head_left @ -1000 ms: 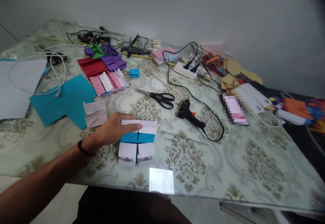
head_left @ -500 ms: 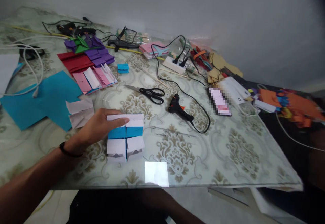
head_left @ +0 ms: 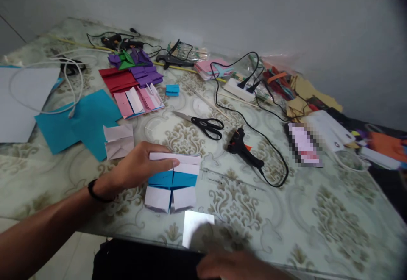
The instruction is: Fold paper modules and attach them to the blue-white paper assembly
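Note:
My left hand [head_left: 140, 167] grips the top edge of a folded blue-and-white paper piece [head_left: 172, 179], thumb in front and the other fingers behind it. Its flaps are creased into a grid of small panels. At the bottom edge, my right hand [head_left: 230, 265] is blurred and partly cut off; its fingers cannot be made out. Just above it lies a bright white square [head_left: 192, 227], partly darkened; whether it is paper or reflected light, I cannot tell. Left of my left hand sits a folded pale paper [head_left: 119, 141]. Black-handled scissors [head_left: 206, 125] lie beyond the held piece.
A black glue gun [head_left: 244, 148] with a looped cord lies to the right, below a white power strip [head_left: 240, 88]. Blue sheets [head_left: 63, 129], red folded paper [head_left: 117, 81] and purple folded paper [head_left: 146, 76] are at the left. A phone [head_left: 303, 144] rests farther right.
My right hand has risen into view at the bottom, near the white square. The whole view has shifted, and my left hand still holds the folded paper, whose lower flaps look flatter.

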`<state>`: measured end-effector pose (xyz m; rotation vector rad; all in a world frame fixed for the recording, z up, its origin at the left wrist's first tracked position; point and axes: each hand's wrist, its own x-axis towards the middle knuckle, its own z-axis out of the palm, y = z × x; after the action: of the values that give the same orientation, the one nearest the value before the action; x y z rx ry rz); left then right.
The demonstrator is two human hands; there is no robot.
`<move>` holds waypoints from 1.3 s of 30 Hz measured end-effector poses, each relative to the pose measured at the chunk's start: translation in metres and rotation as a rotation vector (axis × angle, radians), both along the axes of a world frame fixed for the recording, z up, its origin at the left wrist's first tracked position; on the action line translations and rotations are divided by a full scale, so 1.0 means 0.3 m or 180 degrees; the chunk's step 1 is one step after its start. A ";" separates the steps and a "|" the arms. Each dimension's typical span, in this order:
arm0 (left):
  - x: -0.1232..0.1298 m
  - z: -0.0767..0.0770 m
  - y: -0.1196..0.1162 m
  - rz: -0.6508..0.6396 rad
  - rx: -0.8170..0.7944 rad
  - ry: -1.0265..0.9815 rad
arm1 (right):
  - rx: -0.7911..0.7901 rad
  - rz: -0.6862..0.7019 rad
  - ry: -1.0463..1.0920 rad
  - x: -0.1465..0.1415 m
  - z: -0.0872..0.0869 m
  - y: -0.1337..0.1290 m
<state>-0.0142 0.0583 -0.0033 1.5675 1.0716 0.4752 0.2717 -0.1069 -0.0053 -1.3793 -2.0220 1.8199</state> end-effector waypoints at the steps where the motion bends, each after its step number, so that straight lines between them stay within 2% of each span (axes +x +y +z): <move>1: 0.001 0.003 -0.006 -0.0004 -0.0051 -0.0062 | 0.0162 -0.0086 0.0159 -0.002 0.025 0.036; 4: 0.003 -0.001 -0.017 0.0015 -0.0270 -0.0200 | 0.1695 -0.1916 0.0645 -0.043 0.065 0.173; 5: 0.004 -0.007 -0.018 0.0033 -0.0350 -0.0221 | 0.1826 -0.2146 0.0674 -0.066 0.063 0.222; 6: 0.005 -0.013 -0.017 0.0053 -0.0416 -0.0232 | 0.1728 -0.2142 0.0706 -0.091 0.051 0.268; 9: 0.012 -0.039 -0.007 0.0070 -0.0472 -0.0220 | 0.0917 -0.1710 0.0755 -0.154 -0.017 0.372; 12: 0.021 -0.064 0.008 0.0034 -0.0388 -0.0063 | 0.0783 -0.1666 0.0827 -0.179 -0.091 0.408; 15: 0.028 -0.077 0.023 0.0066 -0.0298 0.0071 | 0.0755 -0.1689 0.0852 -0.179 -0.123 0.398; 21: 0.024 -0.067 0.019 -0.0370 -0.0412 0.0124 | 0.0734 -0.1526 0.0765 -0.184 -0.092 0.363; 24: 0.024 -0.060 0.009 -0.0454 -0.0333 0.0116 | 0.0861 -0.1515 0.0713 -0.190 -0.083 0.360; 27: 0.027 -0.065 0.008 -0.0328 -0.0288 0.0143 | 0.0912 -0.1585 0.0672 -0.188 -0.085 0.365; 31: 0.025 -0.080 0.021 0.0000 -0.0233 -0.0027 | 0.0742 -0.1790 0.0765 -0.174 -0.092 0.370; 33: 0.022 -0.084 0.025 -0.0066 -0.0487 -0.0182 | 0.0626 -0.1877 0.0836 -0.166 -0.095 0.371; 37: 0.016 -0.083 0.018 -0.0448 -0.1291 -0.0493 | 0.0333 -0.1934 0.0986 -0.160 -0.096 0.374; 39: 0.015 -0.078 0.010 -0.0446 -0.1385 -0.0427 | 0.0227 -0.1788 0.1055 -0.161 -0.093 0.376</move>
<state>-0.0096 0.0612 -0.0266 1.1973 0.8845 0.2275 0.2234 0.0060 -0.0331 -1.3374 -1.3480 1.5736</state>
